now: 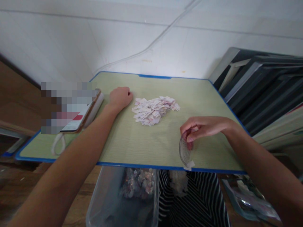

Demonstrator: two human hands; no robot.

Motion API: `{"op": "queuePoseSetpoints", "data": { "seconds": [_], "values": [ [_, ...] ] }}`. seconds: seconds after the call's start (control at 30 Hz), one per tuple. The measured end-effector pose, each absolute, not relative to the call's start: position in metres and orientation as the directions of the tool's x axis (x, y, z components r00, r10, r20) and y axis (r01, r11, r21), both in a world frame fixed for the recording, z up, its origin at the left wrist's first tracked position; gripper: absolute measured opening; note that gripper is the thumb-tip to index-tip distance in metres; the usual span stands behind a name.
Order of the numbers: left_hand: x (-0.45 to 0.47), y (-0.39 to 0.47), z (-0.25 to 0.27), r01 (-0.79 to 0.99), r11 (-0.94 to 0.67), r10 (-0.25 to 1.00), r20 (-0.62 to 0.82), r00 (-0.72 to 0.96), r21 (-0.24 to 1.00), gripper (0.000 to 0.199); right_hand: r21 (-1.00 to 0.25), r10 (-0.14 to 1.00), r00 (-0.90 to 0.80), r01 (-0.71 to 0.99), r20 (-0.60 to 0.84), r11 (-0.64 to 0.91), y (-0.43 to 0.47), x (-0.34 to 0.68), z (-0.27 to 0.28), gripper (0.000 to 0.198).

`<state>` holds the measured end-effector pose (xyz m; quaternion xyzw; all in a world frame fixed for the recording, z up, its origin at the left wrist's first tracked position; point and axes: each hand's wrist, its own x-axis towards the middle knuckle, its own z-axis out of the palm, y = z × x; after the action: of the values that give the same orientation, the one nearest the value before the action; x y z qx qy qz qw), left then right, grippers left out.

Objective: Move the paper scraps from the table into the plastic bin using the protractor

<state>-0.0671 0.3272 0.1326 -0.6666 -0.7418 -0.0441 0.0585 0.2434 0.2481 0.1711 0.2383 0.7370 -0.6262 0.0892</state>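
My left hand (121, 98) rests on the table in a loose fist beside a pile of small white and pinkish paper scraps (153, 110). Its curled fingers hide whatever may be in them. Near the front edge, my right hand (199, 127) pinches a thin, round, see-through disc (184, 148) with a dotted surface, tilted up on its side. At the disc's lower rim, a white paper scrap (189, 165) lies over the table's blue edge. The disc's exact kind cannot be made out.
A phone or tablet in a case (79, 118) stands at the left of the green table (132, 148). Below the front edge is a plastic bin (94, 201) with bagged scraps, beside striped cloth (201, 201) over my lap. Dark flat panels (258, 75) lean at the right.
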Motion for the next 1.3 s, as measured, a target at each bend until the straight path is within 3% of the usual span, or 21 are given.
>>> {"op": "queuePoseSetpoints", "data": {
  "seconds": [0.33,0.53,0.7,0.93,1.13,1.3],
  "values": [
    [-0.0669,0.3266,0.1333,0.994,0.11,0.985,0.137,-0.107,-0.012,0.048,-0.904,0.188,-0.89,0.427,-0.415,0.026,0.2527,0.247,0.1654,0.032],
    [-0.0666,0.3254,0.1337,0.995,0.104,0.985,0.142,-0.102,-0.005,0.049,-0.861,0.118,-0.855,0.509,-0.506,0.0,0.2492,0.2455,0.1684,0.031],
    [-0.0672,0.3259,0.1339,0.995,0.102,0.985,0.137,-0.102,0.007,0.048,-0.866,0.114,-0.861,0.5,-0.496,0.012,0.2493,0.2473,0.1698,0.033],
    [-0.0667,0.3264,0.1332,0.996,0.094,0.985,0.144,-0.094,0.01,0.05,-0.889,0.219,-0.874,0.454,-0.434,0.054,0.2532,0.2478,0.1678,0.033],
    [-0.0675,0.3274,0.1322,0.995,0.1,0.984,0.148,-0.099,0.004,0.05,-0.886,0.212,-0.863,0.464,-0.459,-0.028,0.2505,0.2446,0.1665,0.031],
    [-0.0676,0.3271,0.1322,0.994,0.103,0.985,0.14,-0.105,0.02,0.05,-0.865,0.14,-0.853,0.499,-0.502,-0.055,0.2493,0.2453,0.1656,0.031]
  ]
}}
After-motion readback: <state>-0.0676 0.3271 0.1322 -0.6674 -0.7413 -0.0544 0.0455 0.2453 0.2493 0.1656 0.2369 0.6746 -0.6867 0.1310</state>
